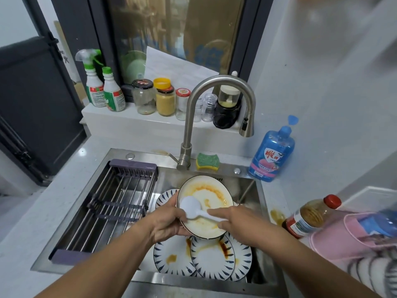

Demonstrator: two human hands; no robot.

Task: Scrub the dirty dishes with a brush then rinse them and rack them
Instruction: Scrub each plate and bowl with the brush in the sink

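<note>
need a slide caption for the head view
Left hand holds a stained plate over the sink while right hand holds a white brush on it.

One view only: wide-angle cam on my head. Faces forward-down, close over sink (146, 157); window (150, 29) at top edge.

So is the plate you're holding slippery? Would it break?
Probably slippery: the plate is smeared with orange sauce. It looks like glazed ceramic, so likely stiff and breakable if dropped in the steel sink. The left hand grips its rim, which hints it needs a firm hold.
</note>
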